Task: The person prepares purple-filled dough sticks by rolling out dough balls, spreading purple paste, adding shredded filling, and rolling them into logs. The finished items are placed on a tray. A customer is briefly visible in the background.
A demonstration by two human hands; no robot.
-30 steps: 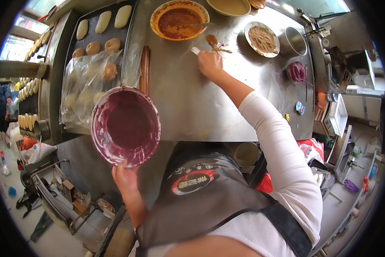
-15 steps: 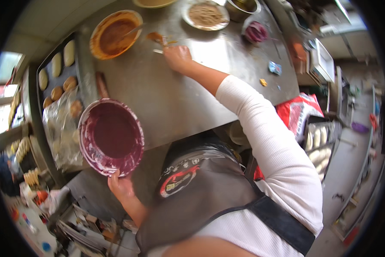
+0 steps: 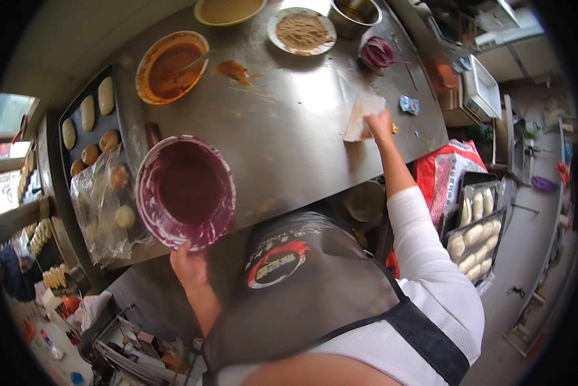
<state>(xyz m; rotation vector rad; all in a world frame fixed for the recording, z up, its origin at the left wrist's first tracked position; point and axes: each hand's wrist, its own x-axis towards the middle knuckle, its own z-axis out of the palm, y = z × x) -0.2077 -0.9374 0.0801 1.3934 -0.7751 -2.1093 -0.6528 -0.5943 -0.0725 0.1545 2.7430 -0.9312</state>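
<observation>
Steel worktable (image 3: 289,154) ahead; by its near edge, the left hand (image 3: 190,265) grips a purple-smeared bowl (image 3: 151,204) at the rim, best kept steady. Well apart, the right hand (image 3: 381,123) holds a white scraper (image 3: 359,116) (apparently; detail is soft), best kept flat.

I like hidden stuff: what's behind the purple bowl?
The end of a brown wooden stick pokes out past the bowl, which the left hand holds; steel table shows beyond. Any more of the stick, and whatever else is behind, is covered.
</observation>
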